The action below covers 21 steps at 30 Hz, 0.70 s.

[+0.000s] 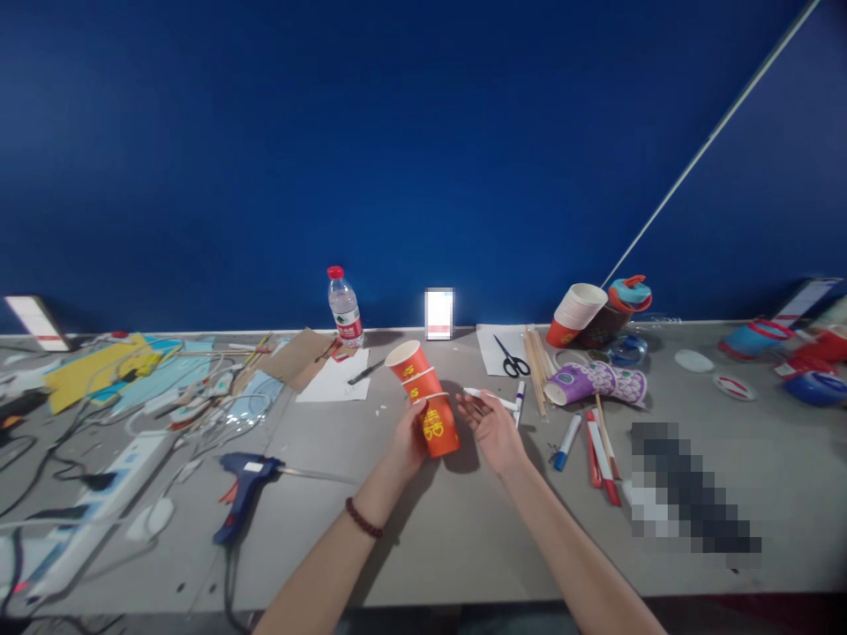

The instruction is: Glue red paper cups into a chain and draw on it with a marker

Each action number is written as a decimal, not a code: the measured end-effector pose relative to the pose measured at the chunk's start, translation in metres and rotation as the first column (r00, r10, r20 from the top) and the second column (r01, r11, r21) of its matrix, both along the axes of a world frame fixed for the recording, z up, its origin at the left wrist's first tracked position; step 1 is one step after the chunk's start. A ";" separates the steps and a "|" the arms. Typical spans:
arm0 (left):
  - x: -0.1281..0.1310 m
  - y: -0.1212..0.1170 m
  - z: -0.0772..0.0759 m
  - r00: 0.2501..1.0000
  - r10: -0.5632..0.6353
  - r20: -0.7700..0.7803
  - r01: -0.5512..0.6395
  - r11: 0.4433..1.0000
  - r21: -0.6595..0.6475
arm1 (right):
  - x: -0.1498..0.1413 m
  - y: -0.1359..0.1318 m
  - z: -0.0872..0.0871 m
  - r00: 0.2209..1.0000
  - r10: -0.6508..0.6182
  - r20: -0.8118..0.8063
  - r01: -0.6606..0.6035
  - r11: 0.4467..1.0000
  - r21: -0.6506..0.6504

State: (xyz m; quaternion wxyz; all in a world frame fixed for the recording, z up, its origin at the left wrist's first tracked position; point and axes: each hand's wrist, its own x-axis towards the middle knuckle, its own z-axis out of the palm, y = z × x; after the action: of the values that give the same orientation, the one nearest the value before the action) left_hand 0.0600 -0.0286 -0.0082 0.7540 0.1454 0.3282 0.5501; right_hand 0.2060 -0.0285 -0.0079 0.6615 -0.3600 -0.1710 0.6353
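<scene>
My left hand (411, 443) is wrapped around several nested red paper cups (439, 425) with yellow characters. The stack leans to the left, its open mouth facing up and away. To the right of the cups is my right hand (496, 434), its fingers curled and apart from them. A slim white marker (474, 391) lies across those fingers, one end pointing at the cups and the other out past the hand. Behind that hand, a purple-and-white marker (520, 401) is on the table.
A blue glue gun (248, 494) and a power strip (106, 507) with tangled cords lie left. A water bottle (347, 309) and a lit phone (439, 314) stand at the back. To the right are scissors (513, 360), purple cups (570, 385), more red cups (577, 313) and markers (567, 441).
</scene>
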 end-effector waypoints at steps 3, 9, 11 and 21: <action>0.000 0.000 0.001 1.000 -0.002 -0.008 0.002 1.000 0.009 | -0.001 0.000 -0.001 1.000 0.008 -0.016 -0.008 1.000 -0.008; -0.004 0.001 0.002 0.998 -0.057 -0.001 0.057 0.998 0.001 | -0.002 -0.002 0.003 0.999 0.038 -0.006 -0.038 0.999 -0.003; -0.004 0.001 0.001 0.999 -0.053 -0.013 0.053 0.999 0.004 | -0.004 -0.003 0.005 0.999 0.039 0.006 -0.039 0.999 0.007; -0.004 0.003 -0.006 0.996 0.023 -0.091 -0.015 0.996 0.087 | -0.011 -0.009 0.009 0.983 0.012 0.184 -0.027 0.997 0.077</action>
State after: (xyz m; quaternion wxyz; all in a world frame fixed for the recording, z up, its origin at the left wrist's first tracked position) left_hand 0.0564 -0.0251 -0.0143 0.7259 0.1999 0.3397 0.5637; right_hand 0.1952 -0.0375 0.0006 0.6504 -0.3889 -0.2596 0.5986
